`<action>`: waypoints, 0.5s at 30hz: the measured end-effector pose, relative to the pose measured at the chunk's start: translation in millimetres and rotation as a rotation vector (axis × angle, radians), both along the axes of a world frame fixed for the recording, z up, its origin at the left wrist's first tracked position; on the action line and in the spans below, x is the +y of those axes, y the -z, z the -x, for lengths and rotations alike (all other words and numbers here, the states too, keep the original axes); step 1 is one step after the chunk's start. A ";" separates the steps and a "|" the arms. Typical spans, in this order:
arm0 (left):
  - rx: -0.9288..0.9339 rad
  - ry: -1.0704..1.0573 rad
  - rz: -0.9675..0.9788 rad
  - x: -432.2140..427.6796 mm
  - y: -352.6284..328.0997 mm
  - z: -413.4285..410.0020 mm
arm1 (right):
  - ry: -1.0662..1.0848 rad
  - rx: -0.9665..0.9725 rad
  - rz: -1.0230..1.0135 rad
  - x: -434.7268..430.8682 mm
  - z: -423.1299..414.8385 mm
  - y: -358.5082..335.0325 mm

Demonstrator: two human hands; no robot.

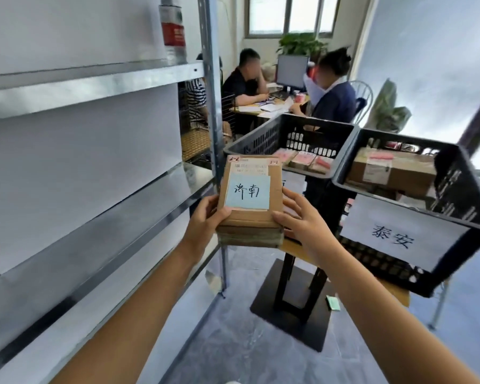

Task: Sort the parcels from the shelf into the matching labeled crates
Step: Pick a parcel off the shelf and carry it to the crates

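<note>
I hold a flat brown cardboard parcel in front of me, between the shelf and the crates. A pale blue note with handwritten characters is stuck on its top. My left hand grips its left edge, thumb on top. My right hand grips its right edge, thumb on top and fingers along the side. Two black plastic crates stand on a small table to the right. The nearer crate carries a white paper label with printed characters and holds a brown box. The farther crate holds several small packets.
A metal shelf unit fills the left side, its post just left of the parcel. The table's black pedestal base stands on the grey floor. Two people sit at a desk with a monitor at the back.
</note>
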State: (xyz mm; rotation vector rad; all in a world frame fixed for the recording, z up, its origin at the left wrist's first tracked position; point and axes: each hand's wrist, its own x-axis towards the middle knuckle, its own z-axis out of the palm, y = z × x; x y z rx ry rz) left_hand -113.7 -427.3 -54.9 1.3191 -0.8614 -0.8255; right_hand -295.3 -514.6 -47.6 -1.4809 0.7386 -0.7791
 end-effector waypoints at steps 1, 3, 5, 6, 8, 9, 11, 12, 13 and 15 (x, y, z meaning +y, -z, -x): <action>-0.019 0.004 0.014 -15.4 -5.6 -4.7 | 0.019 -0.002 0.021 -12.2 -3.8 -6.4; -0.064 0.032 0.031 -48.7 -16.9 -15.4 | 0.067 -0.010 0.045 -39.2 -13.1 -19.3; -0.100 0.071 0.063 -83.4 -28.7 -29.2 | 0.114 -0.034 0.063 -68.2 -23.3 -33.1; -0.106 0.089 0.078 -98.2 -34.3 -36.1 | 0.119 -0.047 0.064 -78.9 -27.5 -40.3; -0.121 0.148 0.107 -133.7 -47.3 -52.3 | 0.136 -0.070 0.076 -106.3 -38.1 -52.8; -0.129 0.177 0.104 -151.7 -52.1 -59.8 | 0.159 -0.070 0.077 -120.5 -42.6 -56.7; -0.145 0.225 0.088 -180.9 -59.4 -68.8 | 0.215 -0.059 0.073 -142.6 -47.7 -62.7; -0.152 0.257 0.082 -197.3 -61.1 -71.7 | 0.245 -0.054 0.065 -155.1 -49.5 -63.6; -0.163 0.287 0.077 -211.1 -63.0 -73.0 | 0.265 -0.053 0.054 -166.1 -50.5 -64.2; -0.173 0.344 0.053 -233.3 -62.7 -72.6 | 0.299 -0.036 0.025 -182.4 -50.8 -63.6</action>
